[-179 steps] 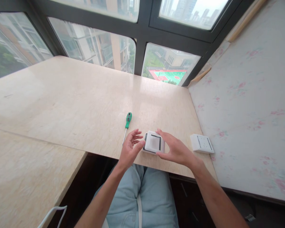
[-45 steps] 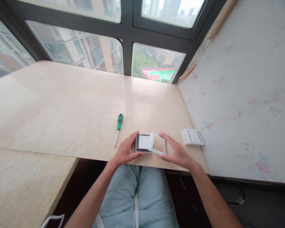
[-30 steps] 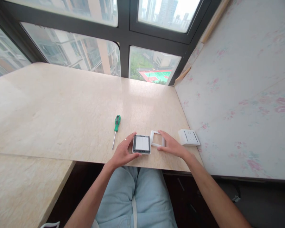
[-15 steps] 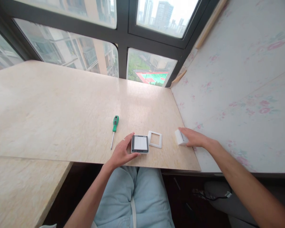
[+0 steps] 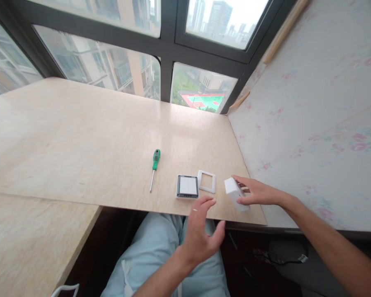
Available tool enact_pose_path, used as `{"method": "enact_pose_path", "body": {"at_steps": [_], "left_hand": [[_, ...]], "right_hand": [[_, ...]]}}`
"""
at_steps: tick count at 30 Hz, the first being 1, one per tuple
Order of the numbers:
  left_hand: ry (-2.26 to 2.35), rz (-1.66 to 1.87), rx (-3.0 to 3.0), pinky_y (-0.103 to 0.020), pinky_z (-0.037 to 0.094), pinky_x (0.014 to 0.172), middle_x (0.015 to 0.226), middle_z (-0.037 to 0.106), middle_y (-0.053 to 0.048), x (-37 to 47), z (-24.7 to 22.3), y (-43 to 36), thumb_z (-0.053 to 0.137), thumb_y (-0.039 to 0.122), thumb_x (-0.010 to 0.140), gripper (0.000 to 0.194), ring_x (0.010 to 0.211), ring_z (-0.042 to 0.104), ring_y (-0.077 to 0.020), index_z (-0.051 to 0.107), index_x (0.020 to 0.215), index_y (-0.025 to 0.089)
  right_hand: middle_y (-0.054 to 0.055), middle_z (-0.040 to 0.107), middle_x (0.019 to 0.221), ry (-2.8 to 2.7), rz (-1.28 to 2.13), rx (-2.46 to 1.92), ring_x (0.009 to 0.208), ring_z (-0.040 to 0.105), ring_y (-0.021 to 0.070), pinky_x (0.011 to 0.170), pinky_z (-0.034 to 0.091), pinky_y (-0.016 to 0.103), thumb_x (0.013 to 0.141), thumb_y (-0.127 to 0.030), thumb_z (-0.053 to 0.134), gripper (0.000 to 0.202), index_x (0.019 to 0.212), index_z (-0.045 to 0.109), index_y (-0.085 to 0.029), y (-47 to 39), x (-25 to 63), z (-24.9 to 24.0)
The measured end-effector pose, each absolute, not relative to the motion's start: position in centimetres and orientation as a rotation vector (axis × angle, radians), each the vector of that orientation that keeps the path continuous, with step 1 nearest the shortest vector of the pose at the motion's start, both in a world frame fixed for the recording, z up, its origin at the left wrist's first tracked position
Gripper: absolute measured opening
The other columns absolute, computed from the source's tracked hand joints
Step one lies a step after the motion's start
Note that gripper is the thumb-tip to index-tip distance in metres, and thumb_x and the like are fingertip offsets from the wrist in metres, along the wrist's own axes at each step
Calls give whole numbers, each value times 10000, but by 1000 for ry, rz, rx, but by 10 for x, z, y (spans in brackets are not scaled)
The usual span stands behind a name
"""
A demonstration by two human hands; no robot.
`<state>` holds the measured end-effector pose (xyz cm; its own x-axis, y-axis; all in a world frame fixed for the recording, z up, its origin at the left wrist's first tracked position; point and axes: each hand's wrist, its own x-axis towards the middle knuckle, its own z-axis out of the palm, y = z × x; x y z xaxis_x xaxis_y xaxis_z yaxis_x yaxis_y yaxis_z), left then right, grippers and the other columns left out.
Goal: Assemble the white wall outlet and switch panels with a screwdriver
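Observation:
A white box [image 5: 234, 190] is gripped at the right by my right hand [image 5: 254, 190], tilted and close to the front edge of the tabletop. My left hand [image 5: 202, 231] holds nothing; its fingers are spread in front of the table edge, above my lap. Just beyond it lies a square switch panel [image 5: 188, 186] with a grey border and white centre. A white square frame [image 5: 212, 185] touches or nearly touches the panel's right side. To the left, a green-handled screwdriver [image 5: 156, 160] rests with its tip toward me.
The pale stone-patterned tabletop [image 5: 80, 144] reaches back to dark window frames [image 5: 165, 70]. On the right stands a wall with floral paper [image 5: 312, 123]. A second pale surface [image 5: 34, 231] is at the lower left, with a dark gap beside it.
My left hand has let go of the switch panel and moved right and toward me. My right hand has lifted and tilted the white box, bringing it nearer. The view has shifted slightly.

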<state>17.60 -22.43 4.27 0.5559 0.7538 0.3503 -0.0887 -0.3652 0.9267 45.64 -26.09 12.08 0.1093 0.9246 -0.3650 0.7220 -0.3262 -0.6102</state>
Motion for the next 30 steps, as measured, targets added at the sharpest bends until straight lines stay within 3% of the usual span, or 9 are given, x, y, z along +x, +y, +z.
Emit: {"method": "enact_pose_path", "body": {"at_steps": [4, 7, 9, 13, 21, 30], "left_hand": [[581, 548, 1273, -581, 374, 1166, 1568, 343, -228, 229, 41, -240, 879, 396, 679, 1120, 1435, 398, -390, 207, 1553, 200], [428, 395, 1024, -559, 440, 1103, 1495, 459, -222, 251, 40, -228, 955, 346, 574, 1333, 1321, 541, -366, 100, 1591, 234], [415, 369, 1003, -540, 474, 1066, 1474, 485, -212, 256, 38, -219, 985, 314, 508, 1374, 1268, 582, -355, 142, 1590, 238], [459, 362, 1078, -501, 506, 1023, 1441, 518, -193, 256, 30, -207, 991, 318, 479, 1320, 1230, 594, -340, 251, 1567, 213], [426, 403, 1244, -412, 541, 933, 1218, 658, -95, 257, 28, -195, 983, 340, 496, 1049, 1060, 658, -285, 474, 1408, 248], [345, 427, 1223, -413, 545, 906, 1118, 656, -69, 263, 26, -191, 966, 306, 495, 887, 1030, 658, -269, 538, 1270, 245]], "right_hand": [[163, 542, 1508, -1404, 1377, -1960, 1274, 623, 354, 1049, 525, 523, 725, -373, 784, 950, 1559, 368, -187, -276, 435, 123], [165, 532, 1519, -1384, 1398, -1916, 1310, 597, 357, 1070, 506, 545, 742, -382, 790, 987, 1589, 317, -202, -283, 429, 125], [164, 527, 1524, -1378, 1396, -1894, 1338, 572, 358, 1056, 517, 542, 761, -410, 782, 978, 1594, 309, -214, -285, 431, 124], [162, 511, 1538, -1387, 1416, -1822, 1396, 507, 368, 1058, 512, 520, 804, -453, 734, 884, 1571, 369, -206, -284, 435, 121], [125, 552, 1503, -1407, 1358, -1943, 1369, 533, 335, 1011, 549, 428, 750, -170, 628, 870, 1575, 351, -195, -277, 423, 128], [53, 689, 1256, -1656, 1217, -2035, 1058, 675, 273, 870, 574, 379, 715, -95, 555, 713, 1408, 495, -250, -268, 400, 149]]}}
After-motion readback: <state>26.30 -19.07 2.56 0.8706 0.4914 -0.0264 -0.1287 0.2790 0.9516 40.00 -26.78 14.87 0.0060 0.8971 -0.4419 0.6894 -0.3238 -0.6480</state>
